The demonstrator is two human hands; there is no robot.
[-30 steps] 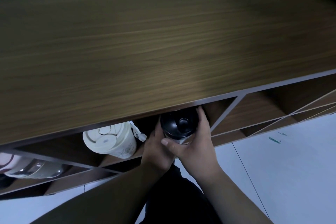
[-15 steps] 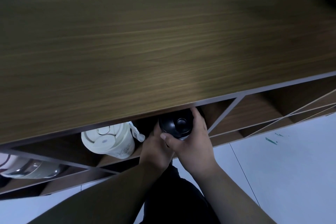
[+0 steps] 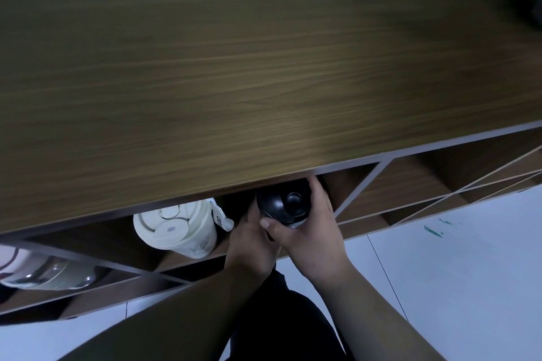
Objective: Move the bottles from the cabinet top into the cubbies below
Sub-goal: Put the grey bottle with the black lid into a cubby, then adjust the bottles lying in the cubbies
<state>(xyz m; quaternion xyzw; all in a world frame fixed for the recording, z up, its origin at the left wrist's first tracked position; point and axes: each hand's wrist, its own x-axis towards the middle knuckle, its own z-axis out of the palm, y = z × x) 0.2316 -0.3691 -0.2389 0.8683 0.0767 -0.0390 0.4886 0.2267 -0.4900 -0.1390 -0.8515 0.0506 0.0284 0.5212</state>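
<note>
While both hands (image 3: 293, 239) clasp it, black bottle (image 3: 284, 202) body hidden

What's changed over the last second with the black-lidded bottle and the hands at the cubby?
Both hands, left hand and right hand, have pushed the black-lidded bottle deeper into the cubby, further under the cabinet top; neither has let go. The cream bottle next to it and the one at far left stayed put.
</note>
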